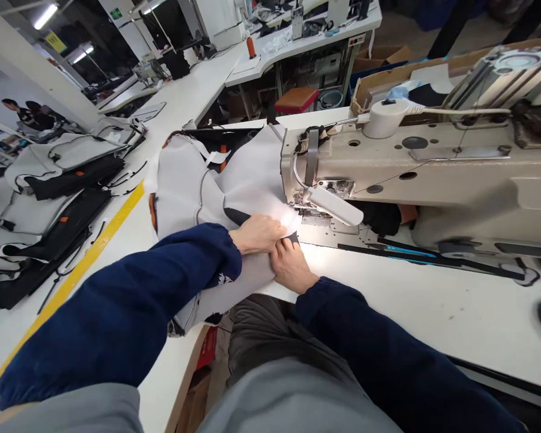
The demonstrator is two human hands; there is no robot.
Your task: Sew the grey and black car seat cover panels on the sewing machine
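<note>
A large light-grey fabric piece (175,180) with dark seams and black parts is spread over the white table, its right edge by the needle area of a beige sewing machine (433,162). Just left of the presser foot, my left hand (259,233) is closed on the fabric with its fingers curled. My right hand (292,264) sits close beside it, nearer to me, and pinches the fabric's edge where a small black strip (293,238) shows. A white lamp (336,206) on the machine lights this spot. The fingertips are partly hidden.
More grey and black sewn pieces (67,198) lie in a stack on the left, past a yellow tape line (94,243). Long black strips (433,260) lie on the table at right. A cardboard box (365,90) and a red-brown stool (296,100) stand behind.
</note>
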